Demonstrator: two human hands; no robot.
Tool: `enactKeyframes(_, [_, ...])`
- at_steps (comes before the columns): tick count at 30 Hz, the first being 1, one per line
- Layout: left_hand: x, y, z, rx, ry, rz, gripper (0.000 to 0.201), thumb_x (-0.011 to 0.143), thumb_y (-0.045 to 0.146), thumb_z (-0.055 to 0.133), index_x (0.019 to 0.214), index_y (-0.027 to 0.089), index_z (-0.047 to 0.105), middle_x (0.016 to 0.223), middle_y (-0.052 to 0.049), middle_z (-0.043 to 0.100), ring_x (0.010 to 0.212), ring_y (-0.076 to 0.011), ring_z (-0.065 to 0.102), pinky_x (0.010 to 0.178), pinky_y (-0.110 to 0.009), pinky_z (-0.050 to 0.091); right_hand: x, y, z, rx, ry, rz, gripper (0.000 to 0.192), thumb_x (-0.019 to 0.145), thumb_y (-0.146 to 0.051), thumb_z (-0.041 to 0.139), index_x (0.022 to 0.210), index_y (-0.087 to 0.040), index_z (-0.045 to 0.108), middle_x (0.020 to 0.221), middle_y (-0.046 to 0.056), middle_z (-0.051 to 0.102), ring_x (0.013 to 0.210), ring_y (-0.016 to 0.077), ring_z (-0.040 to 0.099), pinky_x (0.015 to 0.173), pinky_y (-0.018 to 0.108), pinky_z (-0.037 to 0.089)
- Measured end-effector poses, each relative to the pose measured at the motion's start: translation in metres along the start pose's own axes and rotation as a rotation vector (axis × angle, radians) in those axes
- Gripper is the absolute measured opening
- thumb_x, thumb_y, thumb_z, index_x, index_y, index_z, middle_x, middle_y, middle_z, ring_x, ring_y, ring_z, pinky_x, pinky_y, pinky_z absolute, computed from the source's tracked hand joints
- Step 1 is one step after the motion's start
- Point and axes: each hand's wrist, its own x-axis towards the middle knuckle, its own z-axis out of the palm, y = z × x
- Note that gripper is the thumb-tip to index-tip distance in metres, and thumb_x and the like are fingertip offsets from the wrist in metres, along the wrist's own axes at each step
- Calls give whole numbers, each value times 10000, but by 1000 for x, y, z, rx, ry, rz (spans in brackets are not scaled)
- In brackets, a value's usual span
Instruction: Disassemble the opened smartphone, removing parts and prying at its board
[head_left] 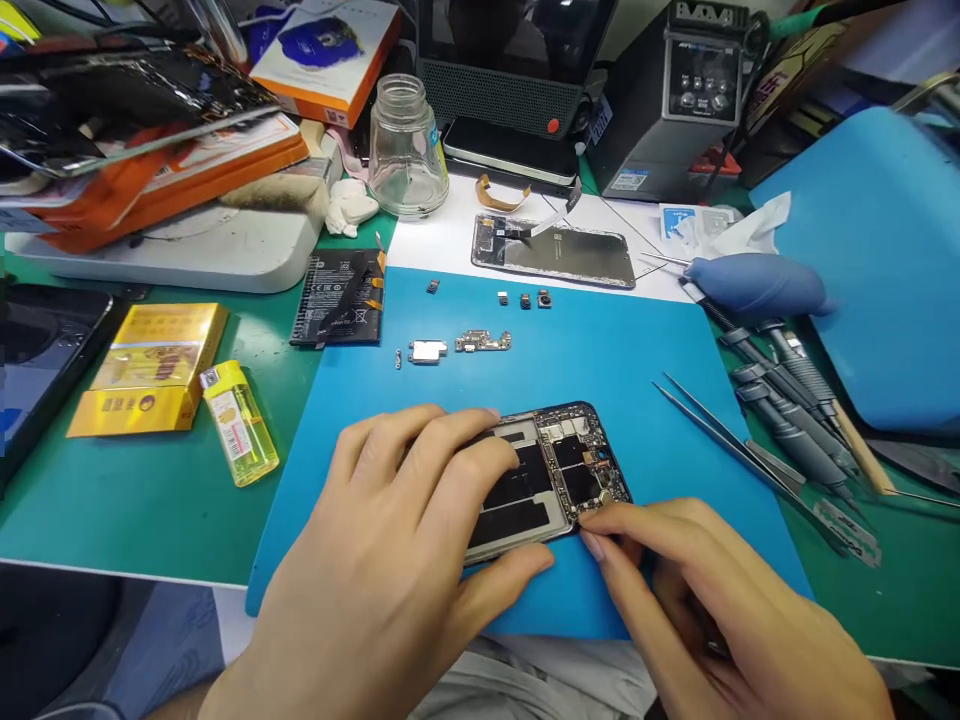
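Blue mat (600,350), desk: opened phone (551,475) at its near edge. Left hand (405,540) spread flat, clamping phone; right hand (675,580) pinching its near corner. Light, rigid, exposed boards likely fragile; grip by frame edges. Tweezers (720,440) right of phone.

We count two hands, a left hand (397,540) and a right hand (720,600), both on one opened phone (551,470). There's one blue mat (600,350) and on it three tiny camera parts (523,298) in a row, plus two small boards (459,346) side by side. One black battery (339,298), one loose screen panel (555,250), one glass jar (405,145). Off to the left we've got one yellow lighter (238,422) and one yellow pack (150,368). On the right, one pair of tweezers (720,440), one blue air blower (757,285), and we make out roughly four screwdrivers (787,400), though they overlap.
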Motion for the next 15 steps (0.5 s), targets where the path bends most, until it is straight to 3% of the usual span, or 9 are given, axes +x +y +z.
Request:
enactKeyframes(6, [2, -2, 1, 30, 20, 19, 312, 1239, 494, 528, 1368, 222, 608, 1450, -72, 787, 1331, -308, 568, 1095, -488, 446, -1, -3, 3, 13, 26, 49, 541, 1164, -732, 613, 1177, -240, 838, 904, 97, 704, 785, 205, 715, 618, 248, 580])
enactKeyframes(15, [4, -2, 3, 42, 30, 12, 289, 1248, 474, 489, 1354, 239, 619, 1419, -56, 803, 1309, -307, 573, 1044, -502, 444, -10, -4, -2, 81, 55, 103, 545, 1115, -752, 710, 1190, -234, 864, 896, 103, 720, 770, 211, 710, 616, 264, 609])
